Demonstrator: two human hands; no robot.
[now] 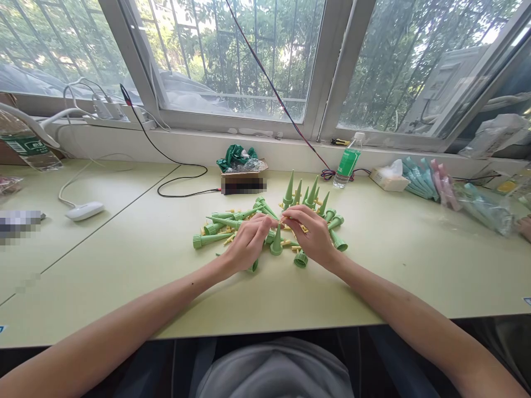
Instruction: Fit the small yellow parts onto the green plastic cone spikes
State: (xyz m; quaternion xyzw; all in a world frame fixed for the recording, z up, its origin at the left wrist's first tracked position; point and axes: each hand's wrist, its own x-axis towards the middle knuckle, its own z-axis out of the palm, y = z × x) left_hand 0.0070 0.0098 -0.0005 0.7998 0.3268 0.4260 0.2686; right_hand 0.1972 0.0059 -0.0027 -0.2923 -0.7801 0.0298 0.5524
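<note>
My left hand [250,241] and my right hand [309,229] meet fingertip to fingertip over the middle of a pile. Both are closed in a pinch at a small yellow piece [281,221], mostly hidden by the fingers. Directly below them a green cone [276,243] stands upright on its wide cap. Several green cones [211,239] lie on their sides to the left, with small yellow pieces [229,240] scattered among them. Behind my right hand several more green cones [289,190] stand point up. An open green cap [301,260] faces me near my right wrist.
On the pale table [124,265] are a small box [244,179] with green plastic, a water bottle [347,161], a tissue box [389,179], bagged items [420,178] and a white mouse [85,211]. A person's hand [524,226] shows at the right edge.
</note>
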